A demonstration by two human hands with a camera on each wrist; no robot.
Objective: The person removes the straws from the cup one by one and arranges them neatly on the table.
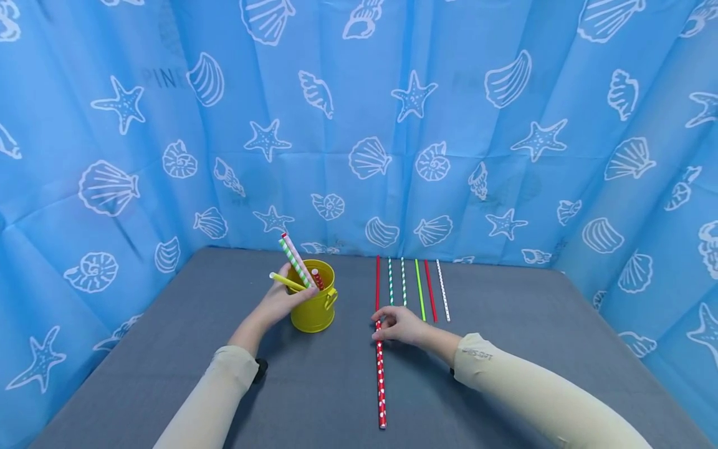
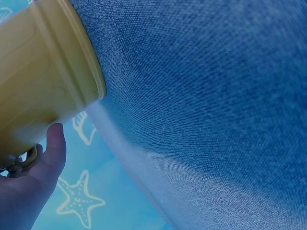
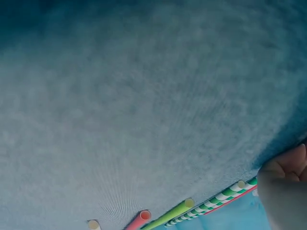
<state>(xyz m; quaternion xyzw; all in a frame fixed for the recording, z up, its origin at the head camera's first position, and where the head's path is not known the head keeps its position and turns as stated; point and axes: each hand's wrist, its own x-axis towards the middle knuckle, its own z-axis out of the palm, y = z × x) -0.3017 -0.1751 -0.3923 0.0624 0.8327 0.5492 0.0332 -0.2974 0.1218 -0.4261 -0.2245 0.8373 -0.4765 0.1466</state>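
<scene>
A yellow bucket [image 1: 312,318] stands on the table at centre left, holding several paper straws that lean out over its rim. One is green-and-white striped [image 1: 294,259], one yellow [image 1: 287,282], one red with white dots [image 1: 318,279]. My left hand [image 1: 285,300] grips the bucket's left side near the rim; in the left wrist view its thumb or a finger [image 2: 56,143] touches the yellow wall. My right hand [image 1: 401,325] pinches the far end of a red straw with white spots [image 1: 381,380], which points toward me. In the right wrist view the hand hides that straw.
Right of the bucket lies a row of straws: plain red [image 1: 378,280], two green-and-white striped [image 1: 403,280], lime green [image 1: 420,290], another red [image 1: 430,291] and white dotted [image 1: 443,290]. A blue shell-print curtain [image 1: 336,125] hangs behind the grey table [image 1: 505,324].
</scene>
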